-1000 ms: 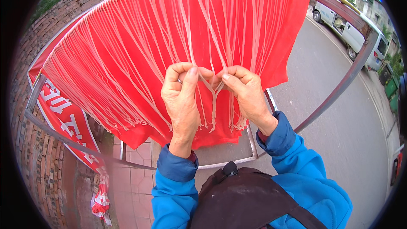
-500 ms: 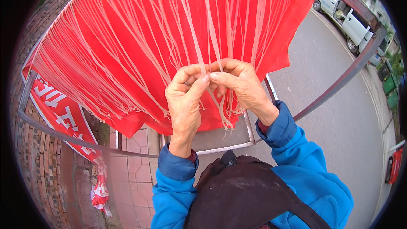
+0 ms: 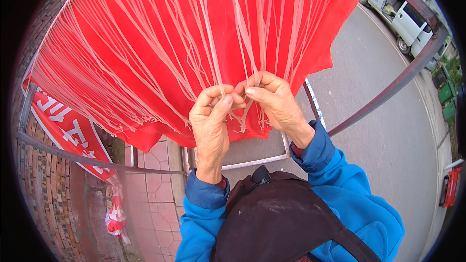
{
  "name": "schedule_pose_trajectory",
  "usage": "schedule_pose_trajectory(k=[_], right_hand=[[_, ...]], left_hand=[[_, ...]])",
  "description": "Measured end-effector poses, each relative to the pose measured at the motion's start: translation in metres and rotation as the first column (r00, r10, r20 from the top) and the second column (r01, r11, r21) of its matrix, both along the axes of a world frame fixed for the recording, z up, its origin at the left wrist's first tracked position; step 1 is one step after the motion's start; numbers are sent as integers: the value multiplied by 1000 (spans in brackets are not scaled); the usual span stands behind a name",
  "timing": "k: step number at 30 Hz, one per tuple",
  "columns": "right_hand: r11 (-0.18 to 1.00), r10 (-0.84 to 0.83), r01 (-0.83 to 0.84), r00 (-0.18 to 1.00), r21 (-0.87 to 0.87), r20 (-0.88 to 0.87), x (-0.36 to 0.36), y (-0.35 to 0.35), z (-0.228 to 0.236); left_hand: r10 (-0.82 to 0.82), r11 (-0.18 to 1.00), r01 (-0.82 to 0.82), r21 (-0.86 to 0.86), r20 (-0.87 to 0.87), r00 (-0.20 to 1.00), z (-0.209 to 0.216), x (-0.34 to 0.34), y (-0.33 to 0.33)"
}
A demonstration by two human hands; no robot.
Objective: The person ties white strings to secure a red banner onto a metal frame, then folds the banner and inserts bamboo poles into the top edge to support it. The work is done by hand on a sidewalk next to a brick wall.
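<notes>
Pale, thin, ribbon-like strands [image 3: 206, 29] hang in a dense row over a bright red cloth [image 3: 145, 138], some with tangled lower ends. In front of the cloth's lower edge, my left hand [image 3: 211, 126] pinches one strand between thumb and forefinger. Close beside it my right hand [image 3: 280, 106] pinches another strand, thumb against the bent forefinger. The hands nearly touch at the fingertips. Loose strand ends dangle below the fingers. Whether the two strands are joined there, I cannot tell.
A metal frame [image 3: 145, 169] surrounds the cloth, with a bar curving along the right. A red banner [image 3: 68, 128] lies at left by a brick wall [image 3: 48, 189]. Dark cloth [image 3: 276, 218] with a strap covers my front. A white van [image 3: 407, 25] stands across the road.
My fingertips have moved slightly apart; before, they met at one spot. The left-hand strand has shifted left, and the loose ends hang higher. The view has shifted slightly.
</notes>
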State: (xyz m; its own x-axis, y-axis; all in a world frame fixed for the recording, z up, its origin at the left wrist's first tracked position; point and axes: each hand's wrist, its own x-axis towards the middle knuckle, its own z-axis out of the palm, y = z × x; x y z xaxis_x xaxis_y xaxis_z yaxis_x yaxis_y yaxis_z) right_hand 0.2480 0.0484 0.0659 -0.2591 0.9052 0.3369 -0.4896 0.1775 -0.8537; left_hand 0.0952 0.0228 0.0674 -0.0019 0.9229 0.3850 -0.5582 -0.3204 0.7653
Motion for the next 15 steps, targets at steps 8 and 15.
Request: schedule_pose_trajectory(k=[8,15], right_hand=[[991,71,-90,979,-95,-191,10,4,-6],[972,211,-196,971,-126,114,7,7,-32]], left_hand=[[84,996,-84,-7,42,996,-5,-12,-6],[2,995,-4,-101,-24,1000,-26,-10,-9]])
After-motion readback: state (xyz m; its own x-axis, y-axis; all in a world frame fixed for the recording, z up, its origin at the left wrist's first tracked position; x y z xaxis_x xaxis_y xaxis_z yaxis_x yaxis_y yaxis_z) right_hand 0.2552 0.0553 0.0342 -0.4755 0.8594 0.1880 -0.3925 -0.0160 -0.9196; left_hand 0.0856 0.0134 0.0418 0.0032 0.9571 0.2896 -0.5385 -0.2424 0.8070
